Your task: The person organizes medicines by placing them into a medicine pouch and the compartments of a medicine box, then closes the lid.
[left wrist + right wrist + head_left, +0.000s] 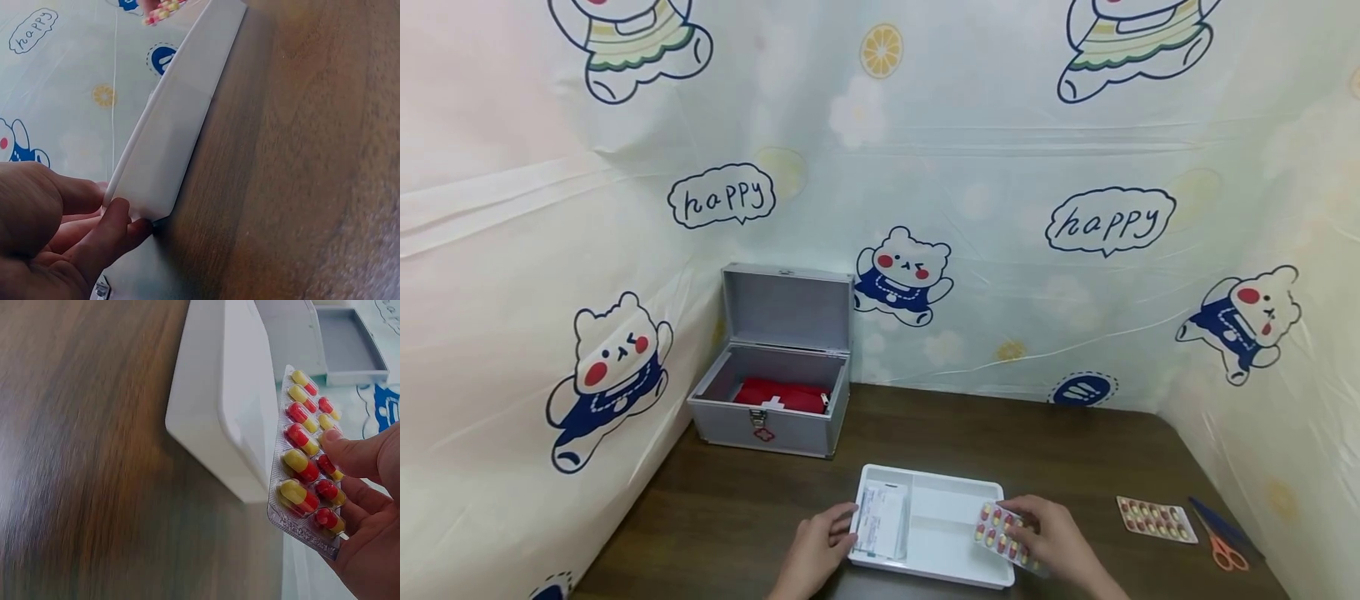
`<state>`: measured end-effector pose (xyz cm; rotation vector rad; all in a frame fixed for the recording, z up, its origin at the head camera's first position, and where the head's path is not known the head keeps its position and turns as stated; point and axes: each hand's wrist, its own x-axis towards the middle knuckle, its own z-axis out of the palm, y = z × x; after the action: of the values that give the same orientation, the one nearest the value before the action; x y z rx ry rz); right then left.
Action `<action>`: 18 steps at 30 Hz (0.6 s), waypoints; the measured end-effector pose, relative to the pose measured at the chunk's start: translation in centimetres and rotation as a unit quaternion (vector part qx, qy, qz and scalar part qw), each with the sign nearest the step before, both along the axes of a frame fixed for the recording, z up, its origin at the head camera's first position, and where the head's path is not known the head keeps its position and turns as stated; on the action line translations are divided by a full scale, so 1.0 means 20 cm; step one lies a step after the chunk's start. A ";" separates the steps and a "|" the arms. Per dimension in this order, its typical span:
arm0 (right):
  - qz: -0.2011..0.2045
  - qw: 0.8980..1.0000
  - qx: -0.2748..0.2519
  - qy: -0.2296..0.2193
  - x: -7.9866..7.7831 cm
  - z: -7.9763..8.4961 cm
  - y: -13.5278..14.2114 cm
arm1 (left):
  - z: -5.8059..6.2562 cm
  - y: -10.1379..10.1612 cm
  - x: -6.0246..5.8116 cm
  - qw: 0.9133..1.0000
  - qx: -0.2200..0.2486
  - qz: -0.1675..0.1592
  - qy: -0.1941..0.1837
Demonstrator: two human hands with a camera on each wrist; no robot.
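A white plastic tray with compartments lies on the table before me. A clear packet with printed white paper fills its left compartment. My left hand holds the tray's left edge. In the left wrist view the fingers of that hand bend against the tray's wall near a corner. Over the tray's right side, my right hand grips a blister pack of red and yellow capsules. The right wrist view shows the thumb on the face of the blister pack, which is tilted up beside the rim.
An open silver first-aid box with a red pouch inside stands at the back left. On the right lie a second capsule blister pack, orange-handled scissors and a dark blue slim item. A printed curtain encloses the table.
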<state>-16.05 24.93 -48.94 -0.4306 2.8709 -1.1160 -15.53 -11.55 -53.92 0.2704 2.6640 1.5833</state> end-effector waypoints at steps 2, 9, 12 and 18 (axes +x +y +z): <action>0.016 1.000 -0.003 0.008 -0.01 -0.01 -0.04 | 0.00 0.00 0.00 1.000 0.001 0.000 0.002; 0.080 0.996 -0.023 0.036 -0.05 -0.04 -0.17 | 0.00 0.01 0.00 1.000 0.005 -0.001 0.006; 0.109 0.993 -0.028 0.043 -0.07 -0.06 -0.20 | 0.00 0.01 -0.01 1.000 -0.001 0.000 0.001; 0.146 0.988 -0.026 0.046 -0.09 -0.10 -0.25 | 0.00 0.01 0.00 1.000 -0.012 0.004 0.019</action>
<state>-17.75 20.00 -50.96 -0.8956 2.7362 -1.1444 -15.47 -11.28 -54.00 0.2930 2.7132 1.5632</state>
